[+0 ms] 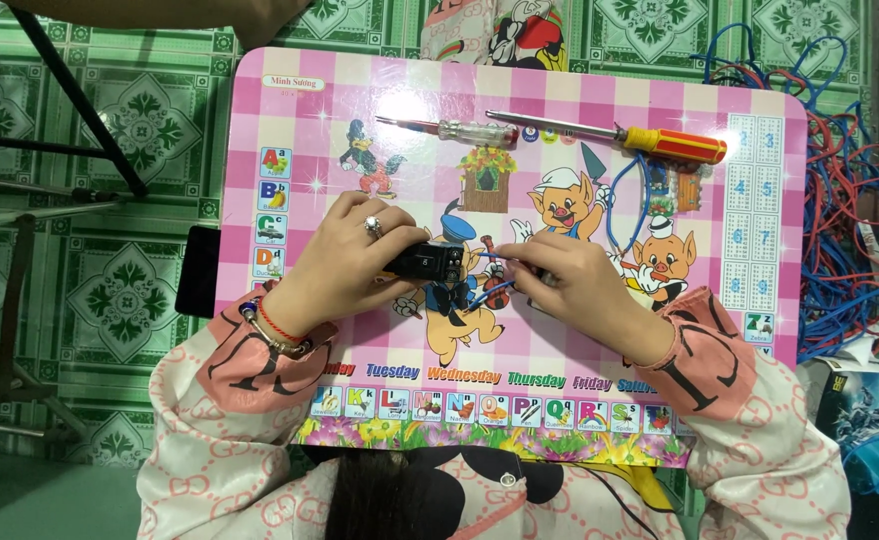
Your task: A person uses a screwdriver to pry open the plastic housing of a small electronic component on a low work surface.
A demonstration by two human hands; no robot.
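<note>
A pink chequered children's lap table (pixel 760 330) printed with cartoon pigs and alphabet tiles fills the middle of the view, standing on green patterned floor tiles (pixel 130 130). To its right lies a tangled heap of blue and red wires (pixel 850 240). Near the table's far edge lie a yellow-handled screwdriver (pixel 675 143) and, just left of it, a clear-handled screwdriver (pixel 460 130). At the table's centre the left hand (pixel 345 262), a ring on one finger, has its fingers closed around a small black rectangular box (pixel 428 263). The right hand (pixel 580 290) sits just beside it, fingertips pinched together on thin blue and red wires (pixel 495 258) leading from the box.
</note>
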